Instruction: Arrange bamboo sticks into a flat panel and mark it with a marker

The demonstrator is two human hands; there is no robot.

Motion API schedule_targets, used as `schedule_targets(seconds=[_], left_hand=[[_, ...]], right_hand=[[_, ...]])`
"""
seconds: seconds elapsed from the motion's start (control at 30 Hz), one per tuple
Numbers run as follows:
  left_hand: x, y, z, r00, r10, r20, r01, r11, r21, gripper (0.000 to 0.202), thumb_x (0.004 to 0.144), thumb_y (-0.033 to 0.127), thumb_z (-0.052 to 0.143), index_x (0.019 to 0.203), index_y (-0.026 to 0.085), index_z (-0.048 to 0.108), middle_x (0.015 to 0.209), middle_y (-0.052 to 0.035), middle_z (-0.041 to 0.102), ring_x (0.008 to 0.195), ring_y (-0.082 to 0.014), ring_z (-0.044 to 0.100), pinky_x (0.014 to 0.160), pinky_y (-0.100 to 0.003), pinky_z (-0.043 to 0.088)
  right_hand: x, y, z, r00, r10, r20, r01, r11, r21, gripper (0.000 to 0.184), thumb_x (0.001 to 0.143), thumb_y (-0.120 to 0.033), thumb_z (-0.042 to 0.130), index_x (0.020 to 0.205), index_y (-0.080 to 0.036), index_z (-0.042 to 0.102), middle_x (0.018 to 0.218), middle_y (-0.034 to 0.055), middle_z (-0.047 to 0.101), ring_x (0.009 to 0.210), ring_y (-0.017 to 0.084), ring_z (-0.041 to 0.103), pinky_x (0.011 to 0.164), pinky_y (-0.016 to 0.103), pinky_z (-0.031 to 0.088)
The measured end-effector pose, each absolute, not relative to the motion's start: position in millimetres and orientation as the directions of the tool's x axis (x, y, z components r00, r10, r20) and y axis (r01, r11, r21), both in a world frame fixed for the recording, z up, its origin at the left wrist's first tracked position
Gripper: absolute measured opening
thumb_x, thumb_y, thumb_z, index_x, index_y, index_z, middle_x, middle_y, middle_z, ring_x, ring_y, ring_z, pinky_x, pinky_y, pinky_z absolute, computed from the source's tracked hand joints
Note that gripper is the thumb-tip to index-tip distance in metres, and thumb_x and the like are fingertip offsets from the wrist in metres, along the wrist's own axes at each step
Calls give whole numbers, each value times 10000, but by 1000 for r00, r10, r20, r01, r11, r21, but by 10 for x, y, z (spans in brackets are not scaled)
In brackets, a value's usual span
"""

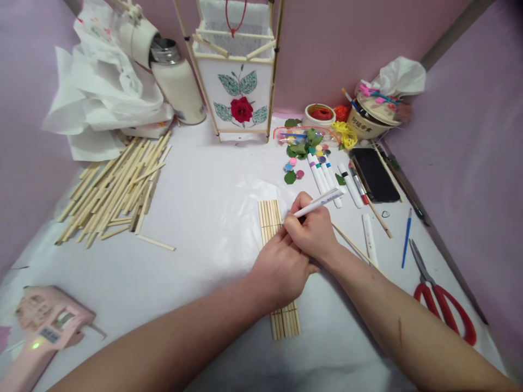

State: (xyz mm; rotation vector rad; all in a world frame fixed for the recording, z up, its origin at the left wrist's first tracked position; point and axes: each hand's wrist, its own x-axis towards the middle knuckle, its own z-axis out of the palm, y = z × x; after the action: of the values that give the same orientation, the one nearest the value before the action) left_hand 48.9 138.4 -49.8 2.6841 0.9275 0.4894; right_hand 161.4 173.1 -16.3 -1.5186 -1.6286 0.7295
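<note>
My right hand [311, 227] is closed around a white marker pen [322, 200], its tip down at a row of short wooden sticks [270, 218] laid side by side on the white table cover. My left hand [281, 267] lies on top of the same row of sticks, fingers curled and pressing it flat; the row's near end [286, 322] shows below my wrist.
A pile of loose wooden sticks [118, 188] lies at the left. A paper lantern with a red rose [241, 98] stands at the back, a flask [177, 81] beside it. Markers [327, 177], a phone [373, 174], red scissors [443, 305] sit right. A pink glue gun [44, 326] lies near left.
</note>
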Motion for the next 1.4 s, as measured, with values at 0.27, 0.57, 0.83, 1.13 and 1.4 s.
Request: schedule_targets(seconds=[0.27,0.57,0.83,1.13,1.4], left_hand=[[492,1384,-492,745,631,216,551,-765,334,412,950,457,451,1113,128,640,1178,-103,657,1249,-278,493,1032,-451,395],[491,1392,-388,761,634,140,597,-767,234,513,947,491,428,1247,94,553,1312,-138,572,1343,-280,395,1149,-439,264],[493,1390,-336,769,632,90,609,-769,196,525,943,478,444,1293,92,511,1379,-138,518,1360,-268,374,1162,-423,255],[500,1390,-331,773,628,91,604,-772,199,495,938,462,465,1254,89,540,1314,-145,572,1288,-289,461,1115,-458,329],[500,1389,-328,771,633,67,609,-765,210,485,942,462,455,1242,92,544,1292,-143,584,1290,-286,458,1125,-458,313]], right_hand=[[1611,1728,-167,21,987,162,530,126,-838,177,673,-106,513,641,-222,384,508,-71,420,478,98,399,476,246,339],[1705,1816,-147,85,992,97,420,52,-906,133,679,-124,501,655,-218,410,510,-71,423,498,100,403,481,236,330],[1799,1899,-195,-67,997,37,355,58,-933,95,668,-133,495,651,-208,441,542,-63,461,521,103,430,492,239,339],[1794,1892,-200,-76,996,46,379,71,-923,92,660,-139,494,644,-206,432,535,-61,451,523,102,415,504,239,328],[1786,1882,-176,-82,996,27,393,57,-918,80,655,-156,498,650,-205,435,526,-62,444,515,101,402,503,239,312]])
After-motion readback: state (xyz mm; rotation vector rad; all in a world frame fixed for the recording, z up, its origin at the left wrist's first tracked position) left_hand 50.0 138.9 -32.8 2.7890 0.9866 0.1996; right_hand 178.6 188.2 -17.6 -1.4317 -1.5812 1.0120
